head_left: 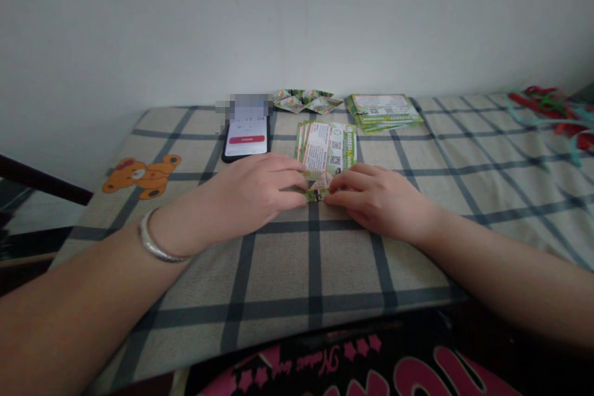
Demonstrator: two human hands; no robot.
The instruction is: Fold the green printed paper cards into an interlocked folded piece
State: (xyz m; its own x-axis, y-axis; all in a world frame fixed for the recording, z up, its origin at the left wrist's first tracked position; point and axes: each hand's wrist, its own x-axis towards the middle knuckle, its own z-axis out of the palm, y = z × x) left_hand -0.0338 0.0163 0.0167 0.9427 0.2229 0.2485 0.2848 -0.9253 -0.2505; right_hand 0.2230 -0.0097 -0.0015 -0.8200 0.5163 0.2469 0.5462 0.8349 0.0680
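Note:
A small, partly folded green-and-white printed leaflet (318, 185) lies on the cloth between my hands. My left hand (266, 189), with a silver bangle on its wrist, has its fingers closed on the left edge. From the other side, the fingers of my right hand (378, 198) pinch the right edge. Just beyond the folded leaflet, a few flat leaflets (320, 145) of the same print overlap in a fan. Some of the folded leaflet is hidden under my fingertips.
A phone (247, 139) with a lit screen rests behind my left hand. Folded paper pieces (304, 101) sit by the wall, beside a leaflet stack (385, 112). Red and teal ribbons (557, 114) lie at far right. A bear figure (142, 176) is at left on the checked tablecloth (283, 266).

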